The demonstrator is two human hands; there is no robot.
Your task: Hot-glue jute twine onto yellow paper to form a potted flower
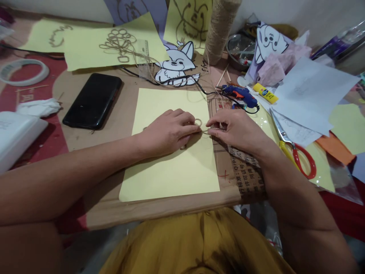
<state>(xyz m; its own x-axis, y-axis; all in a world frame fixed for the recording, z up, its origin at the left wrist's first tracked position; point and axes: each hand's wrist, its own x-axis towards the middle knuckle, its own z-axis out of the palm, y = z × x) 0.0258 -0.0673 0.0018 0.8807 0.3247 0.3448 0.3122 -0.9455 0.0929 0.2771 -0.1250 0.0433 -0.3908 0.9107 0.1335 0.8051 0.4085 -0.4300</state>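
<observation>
Illumination is moderate and even at the yellow sheet (171, 179), and dim below its near edge, where the shirt (196, 247) appears soft. The left hand (173, 129) casts a soft shadow on the sheet toward the near side, consistent with light from above and beyond. Right of the sheet, the scissors (295, 146) show bright highlights. Left of the sheet, the phone (92, 101) reflects faintly. Wide-angle stretching affects outer areas; the bottle (343, 41), far right beyond the sheet, is blurred.
</observation>
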